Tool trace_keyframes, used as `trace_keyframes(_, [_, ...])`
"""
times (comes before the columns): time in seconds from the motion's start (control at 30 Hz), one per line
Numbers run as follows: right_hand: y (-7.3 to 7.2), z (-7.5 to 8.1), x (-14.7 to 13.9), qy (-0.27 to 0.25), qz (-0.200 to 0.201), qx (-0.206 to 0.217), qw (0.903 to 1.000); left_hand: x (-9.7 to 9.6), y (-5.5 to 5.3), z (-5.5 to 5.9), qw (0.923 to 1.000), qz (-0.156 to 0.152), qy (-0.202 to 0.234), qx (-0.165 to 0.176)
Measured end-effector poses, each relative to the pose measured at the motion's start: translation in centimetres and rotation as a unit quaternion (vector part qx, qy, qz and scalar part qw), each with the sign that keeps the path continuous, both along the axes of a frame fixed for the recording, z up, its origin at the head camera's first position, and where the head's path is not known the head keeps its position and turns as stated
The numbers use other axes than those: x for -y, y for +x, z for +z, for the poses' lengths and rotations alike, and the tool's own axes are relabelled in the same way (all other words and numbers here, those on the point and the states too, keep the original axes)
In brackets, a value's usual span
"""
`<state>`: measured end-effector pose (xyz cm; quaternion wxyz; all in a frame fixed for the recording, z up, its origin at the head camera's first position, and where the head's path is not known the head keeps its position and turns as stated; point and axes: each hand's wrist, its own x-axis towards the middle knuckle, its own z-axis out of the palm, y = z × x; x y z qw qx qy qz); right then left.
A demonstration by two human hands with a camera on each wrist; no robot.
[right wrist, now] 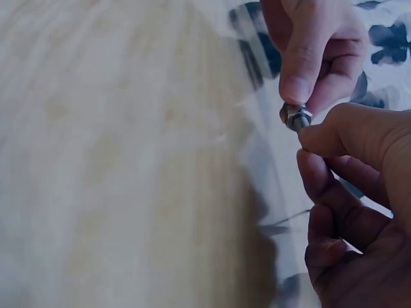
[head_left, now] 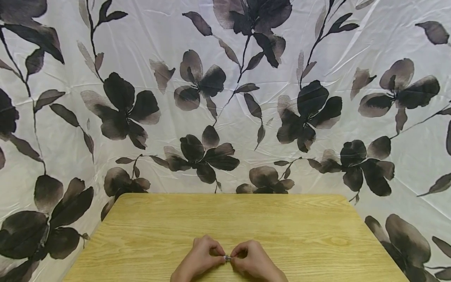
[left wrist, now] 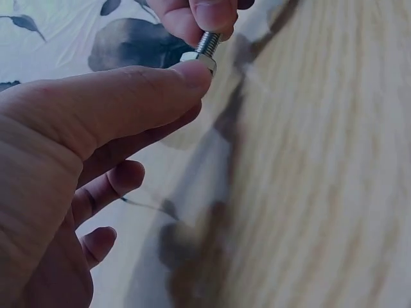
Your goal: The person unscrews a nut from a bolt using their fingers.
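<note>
A small silvery metal bolt (head_left: 227, 258) spans the gap between the two hands, close over the tabletop in the head view. My left hand (head_left: 202, 256) pinches its hex-headed end between thumb and index finger. From the other side, my right hand (head_left: 254, 259) pinches the tip of the threaded shank (left wrist: 209, 43) with thumb and fingertips. A hex nut (right wrist: 300, 117) shows on the bolt right beside the left thumb. The left fingertips partly cover the head end, and the right fingertips hide the shank's tip. The other left fingers (left wrist: 125, 178) are loosely curled below.
Both hands are over the near part of a light wood-grain table (head_left: 225, 219), whose far corners are rounded. Behind it and along both sides hangs a white cloth (head_left: 148, 47) printed with dark flowers and leaves.
</note>
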<state>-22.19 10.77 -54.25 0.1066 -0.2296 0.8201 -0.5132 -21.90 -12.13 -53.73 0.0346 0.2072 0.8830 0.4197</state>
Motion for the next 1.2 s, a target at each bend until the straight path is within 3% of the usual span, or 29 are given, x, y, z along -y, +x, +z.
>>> trace_keyframes(0.3, [-0.6,1.5,-0.3,0.012,-0.014,-0.058,0.9981,-0.1,0.3,1.7,0.9988,0.022,0.001,-0.045])
trace_keyframes(0.57, [-0.9,3.8,-0.6,0.003,-0.018,-0.067,0.9976,-0.1,0.1,3.9,0.9905,0.007,0.013,-0.137])
trace_keyframes(0.73, [-0.9,5.3,-1.0,-0.008,-0.026,-0.086,0.9959,-0.2,0.1,5.0,0.9846,0.015,0.03,-0.172])
trace_keyframes(1.2, [-0.9,8.2,-1.6,-0.051,-0.011,-0.084,0.9951,-0.8,0.2,6.0,0.9779,0.041,0.072,-0.192])
